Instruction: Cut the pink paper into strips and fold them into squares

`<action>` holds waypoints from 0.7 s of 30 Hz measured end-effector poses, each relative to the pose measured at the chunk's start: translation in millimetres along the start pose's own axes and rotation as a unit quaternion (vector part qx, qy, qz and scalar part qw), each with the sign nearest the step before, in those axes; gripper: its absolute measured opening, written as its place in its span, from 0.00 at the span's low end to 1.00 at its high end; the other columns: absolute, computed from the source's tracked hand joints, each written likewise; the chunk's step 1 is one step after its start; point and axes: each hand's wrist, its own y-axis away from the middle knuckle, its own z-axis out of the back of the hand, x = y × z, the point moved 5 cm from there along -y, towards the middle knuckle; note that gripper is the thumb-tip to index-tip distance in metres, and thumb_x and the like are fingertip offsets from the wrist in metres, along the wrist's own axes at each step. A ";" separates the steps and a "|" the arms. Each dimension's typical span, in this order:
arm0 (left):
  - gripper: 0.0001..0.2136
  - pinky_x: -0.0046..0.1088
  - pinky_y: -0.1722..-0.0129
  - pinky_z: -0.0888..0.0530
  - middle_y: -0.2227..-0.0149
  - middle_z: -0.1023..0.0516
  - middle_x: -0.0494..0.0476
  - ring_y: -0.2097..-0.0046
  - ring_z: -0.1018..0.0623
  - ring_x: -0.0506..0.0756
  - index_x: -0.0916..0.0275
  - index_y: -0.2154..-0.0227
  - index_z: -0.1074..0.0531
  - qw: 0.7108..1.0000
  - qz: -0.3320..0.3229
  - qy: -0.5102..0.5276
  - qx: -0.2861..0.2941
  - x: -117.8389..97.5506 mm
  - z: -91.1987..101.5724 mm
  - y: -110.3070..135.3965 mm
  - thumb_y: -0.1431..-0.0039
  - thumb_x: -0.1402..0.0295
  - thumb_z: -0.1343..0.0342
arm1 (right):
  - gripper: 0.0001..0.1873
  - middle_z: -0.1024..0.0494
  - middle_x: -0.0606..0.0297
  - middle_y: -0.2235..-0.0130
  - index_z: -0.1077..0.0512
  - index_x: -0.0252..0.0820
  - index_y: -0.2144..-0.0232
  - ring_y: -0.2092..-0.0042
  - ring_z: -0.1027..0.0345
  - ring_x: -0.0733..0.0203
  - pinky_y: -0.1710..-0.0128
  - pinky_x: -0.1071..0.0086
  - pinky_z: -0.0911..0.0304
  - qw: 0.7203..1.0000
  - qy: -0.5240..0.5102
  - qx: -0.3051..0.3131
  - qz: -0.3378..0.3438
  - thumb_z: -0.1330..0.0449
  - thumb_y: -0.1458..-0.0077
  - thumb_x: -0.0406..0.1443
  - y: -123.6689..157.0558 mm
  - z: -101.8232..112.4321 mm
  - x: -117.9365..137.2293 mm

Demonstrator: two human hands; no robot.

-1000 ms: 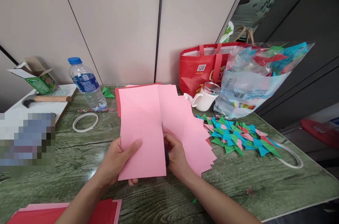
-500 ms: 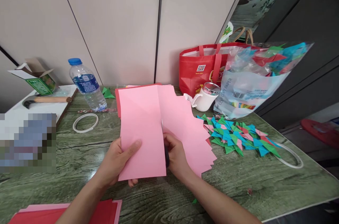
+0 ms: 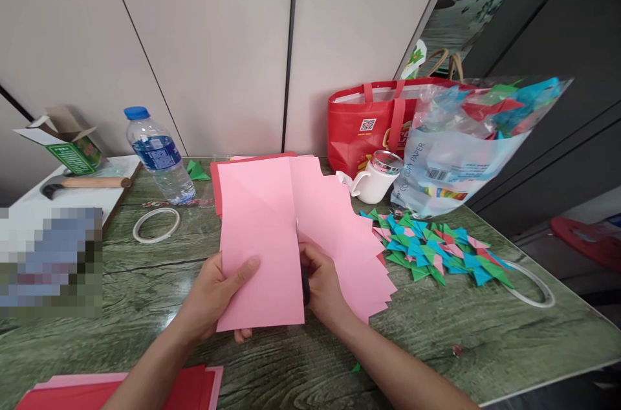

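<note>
Has a bare left hand [image 3: 216, 290] and a bare right hand [image 3: 323, 280]. Shows a rounded tip on the left thumb [image 3: 243, 273]. Widens smoothly from slim wrists [image 3: 191, 324] into bare forearms [image 3: 400, 365], uncovered down to the view's lower edge.

Paper sheet [image 3: 259, 222] sits above table [image 3: 509, 339] between left hand [image 3: 208, 297] and right hand [image 3: 324, 284], bottle [image 3: 158, 154] behind-left with ring [image 3: 154, 240] before it, mug [image 3: 376, 185] behind-right, just before tote [image 3: 352, 129], folded pile [image 3: 434, 248] right, before plastic bag [image 3: 446, 158], paper stack [image 3: 72, 394] front-left, hammer [image 3: 97, 182] far left on board [image 3: 119, 167].
</note>
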 end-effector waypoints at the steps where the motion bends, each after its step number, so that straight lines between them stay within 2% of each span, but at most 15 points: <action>1: 0.13 0.21 0.95 0.35 0.88 0.27 0.55 0.91 0.31 0.53 0.63 0.73 0.35 1.000 0.001 0.002 0.003 0.2 -0.1 -0.1 0.53 0.58 0.43 | 0.09 0.23 0.67 0.73 0.29 0.41 0.73 0.70 0.30 0.60 0.73 0.70 0.36 1.000 0.004 0.001 -0.001 0.36 0.62 0.34 0.0 0.0 -0.2; 12: 0.14 0.23 0.95 0.34 0.88 0.26 0.56 0.90 0.30 0.54 0.64 0.73 0.34 1.000 0.006 0.000 0.010 2.3 1.4 -2.5 0.54 0.57 0.43 | 0.10 0.23 0.68 0.74 0.30 0.41 0.74 0.70 0.29 0.61 0.73 0.71 0.37 1.000 -0.027 0.000 -0.012 0.35 0.64 0.32 -0.2 0.5 -3.6; 19: 0.14 0.24 0.95 0.35 0.88 0.27 0.54 0.90 0.31 0.53 0.64 0.72 0.34 1.000 0.010 -0.003 0.018 5.1 2.3 -4.1 0.53 0.57 0.43 | 0.10 0.24 0.69 0.75 0.31 0.41 0.76 0.71 0.30 0.61 0.74 0.70 0.36 0.999 -0.025 -0.001 -0.027 0.35 0.65 0.34 -0.6 0.7 -7.0; 21: 0.14 0.24 0.91 0.32 0.86 0.26 0.54 0.88 0.29 0.53 0.64 0.72 0.32 1.000 -0.005 0.009 0.011 5.3 4.6 -6.3 0.54 0.58 0.42 | 0.09 0.25 0.69 0.76 0.32 0.41 0.76 0.73 0.31 0.61 0.75 0.70 0.37 0.999 -0.027 -0.001 -0.027 0.36 0.64 0.34 -0.6 0.6 -7.1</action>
